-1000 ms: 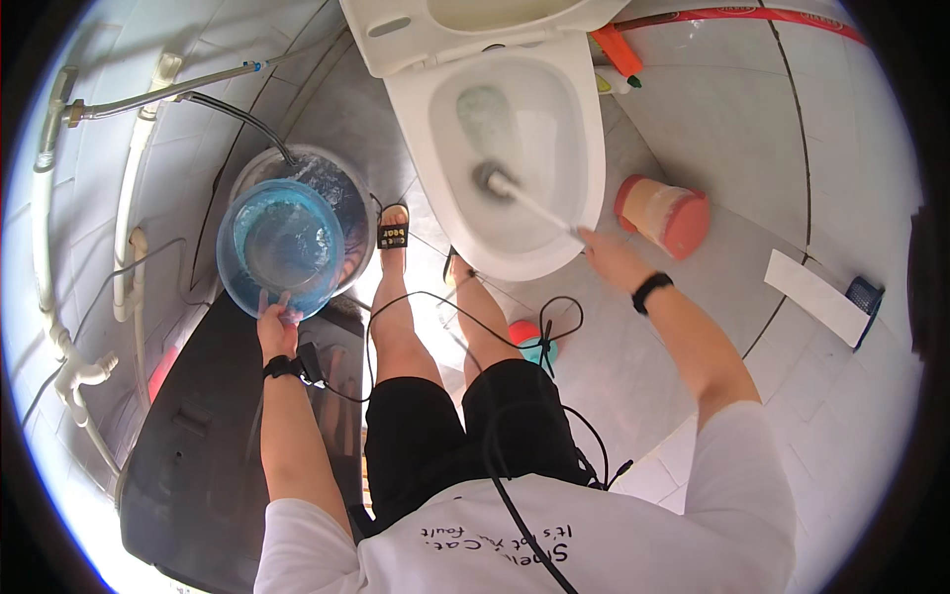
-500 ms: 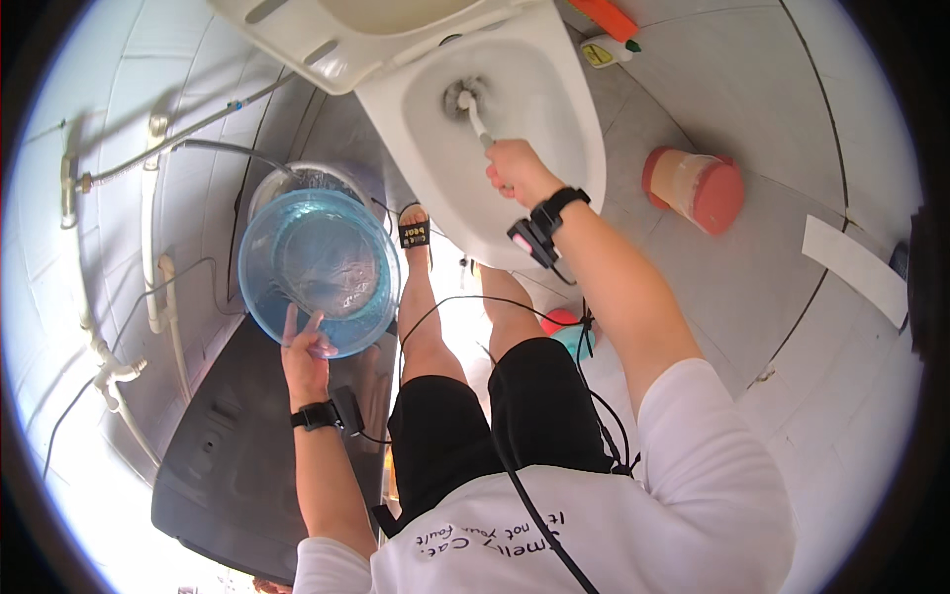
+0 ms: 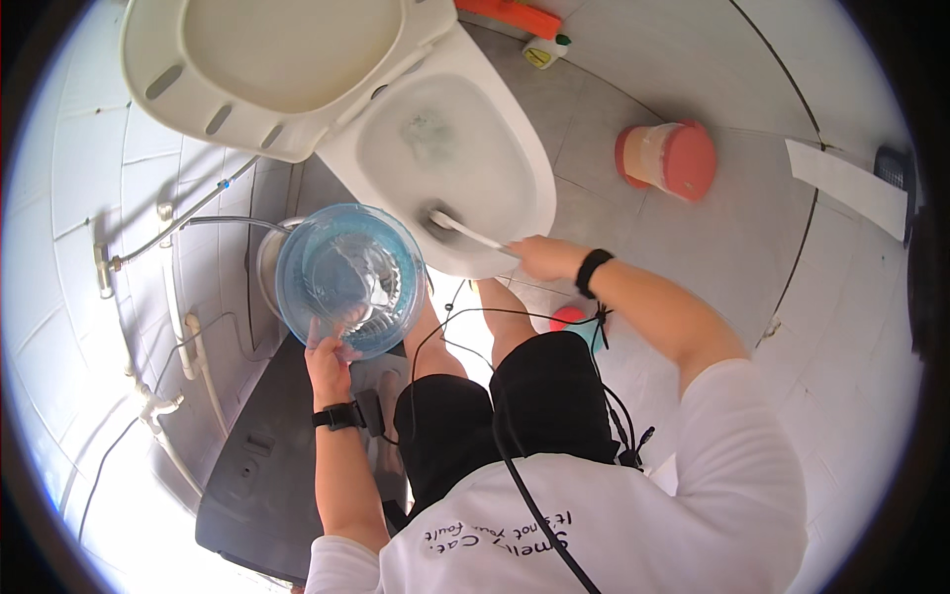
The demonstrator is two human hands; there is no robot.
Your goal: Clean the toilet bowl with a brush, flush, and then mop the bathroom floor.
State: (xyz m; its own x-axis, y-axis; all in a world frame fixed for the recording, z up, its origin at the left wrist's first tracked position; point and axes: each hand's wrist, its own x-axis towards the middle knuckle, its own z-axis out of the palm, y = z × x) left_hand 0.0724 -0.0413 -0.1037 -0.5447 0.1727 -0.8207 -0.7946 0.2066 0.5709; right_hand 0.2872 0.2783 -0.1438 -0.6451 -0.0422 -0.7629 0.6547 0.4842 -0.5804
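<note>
My right hand (image 3: pixel 546 259) is closed round the white handle of a toilet brush (image 3: pixel 480 235). The brush's dark bristle head rests low inside the white toilet bowl (image 3: pixel 529 163), near its front edge. On the left, my left hand (image 3: pixel 330 358) grips the near rim of a translucent blue basin (image 3: pixel 297 292), its fingers partly seen through the plastic. Water glints in the basin, which is held beside the toilet's front left side. Greenish water shows at the bowl's drain. Part of a white bucket rim (image 3: pixel 265 267) peeks out behind the basin.
The raised toilet seat and lid (image 3: pixel 158 54) lean at the back left. Pipes and a hose (image 3: pixel 237 220) run along the left wall above a dark grey cabinet (image 3: pixel 252 465). A red-lidded bin (image 3: pixel 683 160) and a white bottle (image 3: pixel 542 51) stand right; a cable crosses my legs.
My right hand has drawn the brush from the drain toward the bowl's front. My left hand has shifted the basin right, off the bucket and closer to the toilet. The view has shifted too.
</note>
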